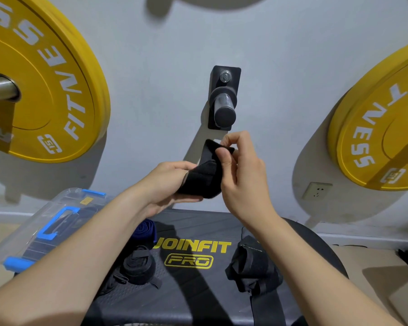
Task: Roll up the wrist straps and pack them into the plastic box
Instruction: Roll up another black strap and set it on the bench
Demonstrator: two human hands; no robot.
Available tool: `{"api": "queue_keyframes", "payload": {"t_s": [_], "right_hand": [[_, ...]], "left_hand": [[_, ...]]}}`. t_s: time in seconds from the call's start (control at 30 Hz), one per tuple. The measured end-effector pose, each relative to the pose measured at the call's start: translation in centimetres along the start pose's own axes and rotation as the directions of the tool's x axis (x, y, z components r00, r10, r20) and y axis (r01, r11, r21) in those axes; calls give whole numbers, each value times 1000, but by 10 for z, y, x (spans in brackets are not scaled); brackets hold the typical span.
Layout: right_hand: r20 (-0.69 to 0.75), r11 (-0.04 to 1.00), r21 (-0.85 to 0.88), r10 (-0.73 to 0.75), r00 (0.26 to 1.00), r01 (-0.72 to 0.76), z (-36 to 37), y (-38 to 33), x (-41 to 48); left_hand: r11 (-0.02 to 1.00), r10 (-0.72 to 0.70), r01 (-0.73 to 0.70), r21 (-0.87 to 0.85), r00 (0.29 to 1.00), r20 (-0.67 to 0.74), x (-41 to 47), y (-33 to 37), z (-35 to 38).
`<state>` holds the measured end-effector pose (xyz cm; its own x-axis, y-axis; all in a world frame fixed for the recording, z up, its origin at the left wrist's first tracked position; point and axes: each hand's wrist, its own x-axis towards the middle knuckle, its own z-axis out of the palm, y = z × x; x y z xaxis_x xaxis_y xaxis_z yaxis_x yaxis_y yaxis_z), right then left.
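I hold a black wrist strap (204,178) up in front of the wall, above the bench. My left hand (167,184) grips its partly rolled lower end, fingers curled under it. My right hand (238,168) pinches the loose upper end between thumb and fingers. A clear plastic box (40,229) with blue latches and handle stands at the left on the bench, lid on. On the black bench pad (193,292) lie a rolled black strap (137,267), a blue strap (144,230) and a loose black strap (252,267).
Yellow weight plates (45,90) (381,128) hang on the wall to the left and right. A black wall peg (224,104) sticks out just above my hands. A wall socket (317,190) sits low on the right. Tan floor lies beside the bench.
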<state>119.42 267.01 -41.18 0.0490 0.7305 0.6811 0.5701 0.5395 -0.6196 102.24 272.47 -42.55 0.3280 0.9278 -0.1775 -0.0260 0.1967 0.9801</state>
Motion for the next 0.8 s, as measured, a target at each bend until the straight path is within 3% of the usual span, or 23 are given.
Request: {"api": "queue_keyframes", "payload": {"t_s": [0.1,0.17,0.33,0.5,0.6,0.7,0.8], "right_hand": [[-159,993,-23,111,981,-116,4,7,6],[-205,973,-19,222,953,-230,6,14,9],[-86,894,-155,412,907,-420,9,25,7],[9,807,-95,586,811,-582,13,31,8],[-64,760,-34,647,760,-649,13,36,9],[-40,810,-19,585,810,-586,21,30,5],[-14,834,1,551,834,-551,26,24,5]], "left_hand": [[996,-23,29,-85,997,73,-3,-1,7],[999,0,6,-40,991,134,-5,0,11],[953,116,-158,259,979,171,-11,-2,16],[911,225,-229,343,973,53,-16,4,11],[749,394,-382,541,914,100,-22,1,17],[485,497,-427,763,853,162,-25,-8,29],[410,610,-435,801,784,113,-24,-7,30]]}}
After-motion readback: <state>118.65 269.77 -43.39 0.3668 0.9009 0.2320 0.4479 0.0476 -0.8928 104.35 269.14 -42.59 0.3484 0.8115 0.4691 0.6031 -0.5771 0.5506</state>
